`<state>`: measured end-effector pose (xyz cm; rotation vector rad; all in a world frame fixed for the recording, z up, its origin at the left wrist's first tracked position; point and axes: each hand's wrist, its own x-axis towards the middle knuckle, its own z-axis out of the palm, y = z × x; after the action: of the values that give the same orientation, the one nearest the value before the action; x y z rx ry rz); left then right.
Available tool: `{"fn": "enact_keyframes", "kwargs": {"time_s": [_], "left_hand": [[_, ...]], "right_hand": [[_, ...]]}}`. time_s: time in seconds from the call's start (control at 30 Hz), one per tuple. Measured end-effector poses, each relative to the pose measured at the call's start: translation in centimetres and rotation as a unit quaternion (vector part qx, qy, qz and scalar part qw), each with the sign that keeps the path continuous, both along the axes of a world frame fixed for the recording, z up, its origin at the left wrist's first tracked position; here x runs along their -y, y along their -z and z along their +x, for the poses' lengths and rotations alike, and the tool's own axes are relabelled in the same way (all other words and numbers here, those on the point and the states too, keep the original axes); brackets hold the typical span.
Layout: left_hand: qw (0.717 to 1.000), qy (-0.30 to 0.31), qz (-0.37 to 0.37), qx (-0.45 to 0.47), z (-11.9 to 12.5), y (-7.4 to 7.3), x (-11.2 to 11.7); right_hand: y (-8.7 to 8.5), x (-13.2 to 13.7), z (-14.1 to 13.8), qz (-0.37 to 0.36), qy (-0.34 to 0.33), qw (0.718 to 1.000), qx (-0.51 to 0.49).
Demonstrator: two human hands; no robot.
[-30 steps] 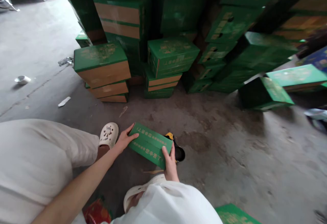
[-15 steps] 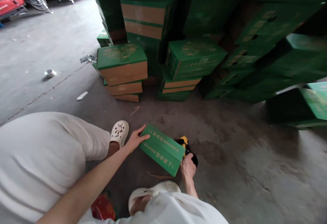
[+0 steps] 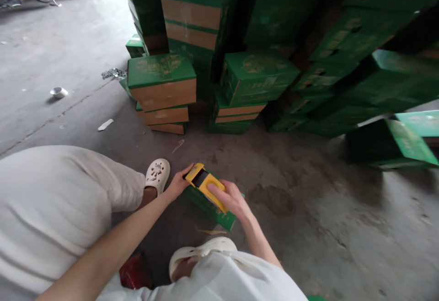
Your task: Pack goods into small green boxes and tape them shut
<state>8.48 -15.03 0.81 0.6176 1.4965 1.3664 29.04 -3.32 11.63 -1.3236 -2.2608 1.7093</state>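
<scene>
A small green box (image 3: 212,208) with printed lettering lies on the concrete floor between my feet. My left hand (image 3: 177,184) holds its far left end, fingers curled on the edge. My right hand (image 3: 230,198) is closed round a yellow hand-held tool (image 3: 206,184) with a dark window, held flat over the top of the box. Most of the box is hidden under the tool and my right hand.
Stacks of green and brown cartons (image 3: 161,90) stand ahead, with more green cartons (image 3: 255,83) leaning to the right. A small white bowl (image 3: 58,92) and paper scraps lie on the floor at left. My white clogs (image 3: 157,173) flank the box. A red packet (image 3: 135,271) lies beneath me.
My right hand let go of the box's near end, picked up the yellow tool from the floor behind the box, and brought it over the box top. My left hand stayed.
</scene>
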Motion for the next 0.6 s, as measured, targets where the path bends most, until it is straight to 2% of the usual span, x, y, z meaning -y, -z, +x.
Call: {"fn": "enact_keyframes", "kwargs": {"time_s": [0.07,0.2,0.3,0.37,0.43,0.5,0.6], "left_hand": [[1.000,0.008,0.017,-0.005,0.0,-0.3,0.0],[1.000,0.003,-0.015,0.002,-1.2,-0.7,0.0],[0.995,-0.067,-0.072,0.001,-3.3,-1.4,-0.1],[0.989,-0.083,-0.121,0.023,-4.6,-2.3,-0.2],[0.980,-0.031,-0.173,0.093,-5.2,-3.5,-0.4],[0.960,0.046,-0.210,0.181,-5.2,-4.5,-0.4],[0.939,0.097,-0.210,0.256,-4.7,-5.3,-0.2]], "right_hand": [[1.1,0.2,-1.4,0.027,-0.053,0.998,0.024],[2.0,0.1,-1.4,0.041,-0.074,0.996,0.038],[1.7,0.1,-0.9,0.038,-0.073,0.996,0.040],[1.5,0.1,-0.9,0.037,-0.069,0.996,0.036],[1.4,0.1,-1.1,0.032,-0.068,0.997,0.030],[1.4,0.1,-1.2,0.026,-0.069,0.997,0.025],[1.3,0.0,-1.0,0.024,-0.075,0.997,0.022]]}}
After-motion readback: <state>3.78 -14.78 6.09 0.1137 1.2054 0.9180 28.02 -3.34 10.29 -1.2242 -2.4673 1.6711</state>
